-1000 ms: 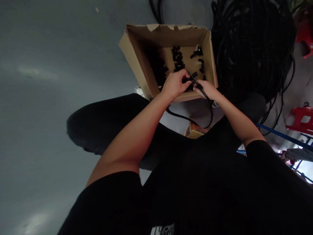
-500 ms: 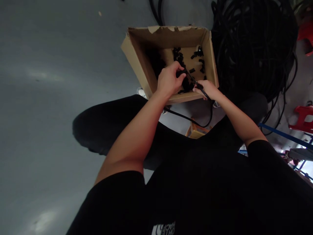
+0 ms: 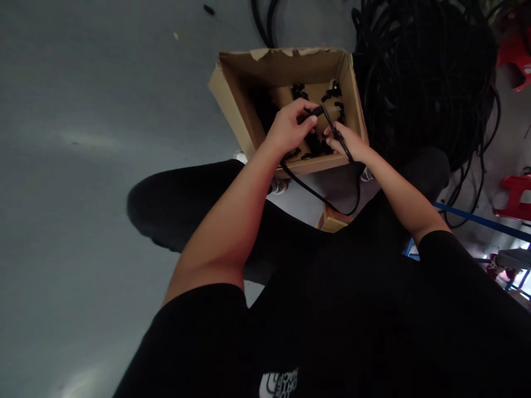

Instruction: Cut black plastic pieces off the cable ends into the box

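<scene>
Over the open cardboard box, my left hand pinches the end of a black cable, which looks like rubber hose or cord. The cable comes out below my left wrist and loops under the box toward my right hand. My right hand is closed around a slim dark tool that looks like a pair of scissors. Its narrow blades point up and reach the cable end beside my left fingertips. Short black pieces lie in the box below my hands.
A large heap of coiled black cable stands right of the box. Red plastic stools and a blue metal bar are at the right. A small wooden stool shows beneath me. One black piece lies on the grey floor.
My left hand has lifted the cable end slightly, so more of it shows past the fingertips. The tool in my right hand has turned steeper, its tip now at the cable end.
</scene>
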The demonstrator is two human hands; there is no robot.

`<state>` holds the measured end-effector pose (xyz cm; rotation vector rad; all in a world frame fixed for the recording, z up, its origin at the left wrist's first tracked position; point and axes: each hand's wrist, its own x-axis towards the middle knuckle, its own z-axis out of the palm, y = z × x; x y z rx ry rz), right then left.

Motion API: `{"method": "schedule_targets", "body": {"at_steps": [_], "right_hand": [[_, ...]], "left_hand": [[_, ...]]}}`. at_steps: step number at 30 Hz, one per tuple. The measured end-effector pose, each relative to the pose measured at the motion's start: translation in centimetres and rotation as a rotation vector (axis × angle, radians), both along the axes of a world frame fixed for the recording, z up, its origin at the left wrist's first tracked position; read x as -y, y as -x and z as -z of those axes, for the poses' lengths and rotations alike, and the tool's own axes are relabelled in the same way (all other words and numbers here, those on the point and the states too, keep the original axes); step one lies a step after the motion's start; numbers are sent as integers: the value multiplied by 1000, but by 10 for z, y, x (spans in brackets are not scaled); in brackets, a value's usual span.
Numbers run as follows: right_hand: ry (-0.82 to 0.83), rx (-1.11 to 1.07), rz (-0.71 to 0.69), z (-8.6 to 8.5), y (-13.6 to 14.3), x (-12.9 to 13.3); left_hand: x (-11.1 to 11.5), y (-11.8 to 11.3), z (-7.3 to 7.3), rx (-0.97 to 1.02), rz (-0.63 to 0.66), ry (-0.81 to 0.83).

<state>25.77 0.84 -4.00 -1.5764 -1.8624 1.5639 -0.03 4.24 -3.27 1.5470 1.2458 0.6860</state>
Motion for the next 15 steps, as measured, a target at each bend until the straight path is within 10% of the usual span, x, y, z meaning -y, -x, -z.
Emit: {"method": "schedule_targets", "body": {"at_steps": [10,15], "right_hand": [[-109,91,-124,-63,-8,32],[-98,77,-118,-66,-5,44]], "left_hand": [[46,3,-57,-49,49,64],[56,-3,-65,39,-12,159]]}}
